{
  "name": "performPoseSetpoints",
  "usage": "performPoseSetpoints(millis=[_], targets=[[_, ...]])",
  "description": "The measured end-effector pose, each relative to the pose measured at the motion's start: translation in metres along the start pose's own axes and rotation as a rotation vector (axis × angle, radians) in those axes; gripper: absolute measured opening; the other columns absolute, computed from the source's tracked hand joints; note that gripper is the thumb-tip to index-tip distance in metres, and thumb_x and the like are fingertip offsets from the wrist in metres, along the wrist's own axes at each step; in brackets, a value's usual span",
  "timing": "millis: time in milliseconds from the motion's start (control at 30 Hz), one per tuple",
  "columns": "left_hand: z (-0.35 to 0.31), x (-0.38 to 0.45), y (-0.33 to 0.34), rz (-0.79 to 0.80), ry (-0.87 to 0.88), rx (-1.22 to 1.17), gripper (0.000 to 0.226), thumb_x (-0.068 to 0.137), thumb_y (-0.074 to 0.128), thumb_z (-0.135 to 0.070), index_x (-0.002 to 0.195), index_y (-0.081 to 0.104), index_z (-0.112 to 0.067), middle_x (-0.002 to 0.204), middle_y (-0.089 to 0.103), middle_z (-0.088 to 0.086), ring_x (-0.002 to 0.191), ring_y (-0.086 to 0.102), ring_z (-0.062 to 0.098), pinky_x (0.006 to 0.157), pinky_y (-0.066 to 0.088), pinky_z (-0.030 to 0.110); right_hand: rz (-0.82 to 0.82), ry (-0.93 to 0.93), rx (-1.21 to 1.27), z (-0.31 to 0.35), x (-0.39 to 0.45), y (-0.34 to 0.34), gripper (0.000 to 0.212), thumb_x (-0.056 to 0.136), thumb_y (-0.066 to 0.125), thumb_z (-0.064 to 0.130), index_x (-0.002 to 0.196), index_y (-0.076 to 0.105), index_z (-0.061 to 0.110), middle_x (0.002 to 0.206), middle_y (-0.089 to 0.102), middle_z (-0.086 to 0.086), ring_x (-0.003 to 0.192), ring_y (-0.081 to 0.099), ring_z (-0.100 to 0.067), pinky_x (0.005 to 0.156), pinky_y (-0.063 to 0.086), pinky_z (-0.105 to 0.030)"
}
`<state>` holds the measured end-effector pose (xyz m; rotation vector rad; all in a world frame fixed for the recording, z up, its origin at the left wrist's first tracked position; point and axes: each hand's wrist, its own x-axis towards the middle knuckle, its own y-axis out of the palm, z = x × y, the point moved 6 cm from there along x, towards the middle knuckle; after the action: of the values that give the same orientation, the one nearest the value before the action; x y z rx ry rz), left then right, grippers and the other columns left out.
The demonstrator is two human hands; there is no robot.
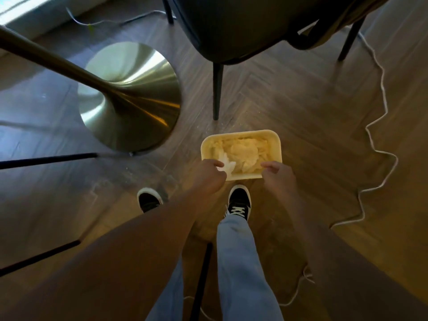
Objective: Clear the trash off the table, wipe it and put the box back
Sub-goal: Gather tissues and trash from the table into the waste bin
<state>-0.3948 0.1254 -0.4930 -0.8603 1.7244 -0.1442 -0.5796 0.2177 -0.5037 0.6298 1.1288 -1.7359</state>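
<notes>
The pale yellow rounded-rectangular plastic box (240, 154), full of crumpled paper trash (240, 151), sits on the wooden floor just beyond both hands. The left hand (206, 174) pinches a white scrap (228, 166) at its near rim; the right hand (276, 174) curls loosely on the near corner (grip unclear). A one-sided lift could spill paper. The counter top is out of view.

A shiny gold stand (129, 98) sits on the brown wood floor (289, 107). A dark chair (231, 26) stands near it. A long white cord (375, 144) wiggles across the floor.
</notes>
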Motion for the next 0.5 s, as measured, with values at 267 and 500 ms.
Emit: performPoseSetpoints(millis=[267, 500], targets=[[-0.004, -0.056, -0.045, -0.033, -0.022, -0.114, 0.024, 0.081, 0.059, -0.027, 0.103, 0.070, -0.028, 0.092, 0.069, -0.009, 0.076, 0.065, 0.008, 0.077, 0.058, 0.032, 0.001, -0.051, 0.264, 0.066, -0.057, -0.013, 0.019, 0.087, 0.058, 0.013, 0.096, 0.067, 0.028, 0.086, 0.068, 0.001, 0.084, 0.066, -0.017, 0.082, 0.056, -0.044], [-0.008, -0.179, -0.117, -0.127, 0.079, -0.187, 0.013, 0.087, 0.061, -0.033, 0.098, 0.068, -0.031, 0.089, 0.067, -0.012, 0.079, 0.061, 0.001, 0.075, 0.054, 0.027, 0.100, -0.157, 0.265, 0.154, -0.168, -0.015, 0.014, 0.092, 0.058, 0.013, 0.098, 0.064, 0.025, 0.085, 0.065, 0.005, 0.087, 0.066, -0.013, 0.087, 0.055, -0.040]])
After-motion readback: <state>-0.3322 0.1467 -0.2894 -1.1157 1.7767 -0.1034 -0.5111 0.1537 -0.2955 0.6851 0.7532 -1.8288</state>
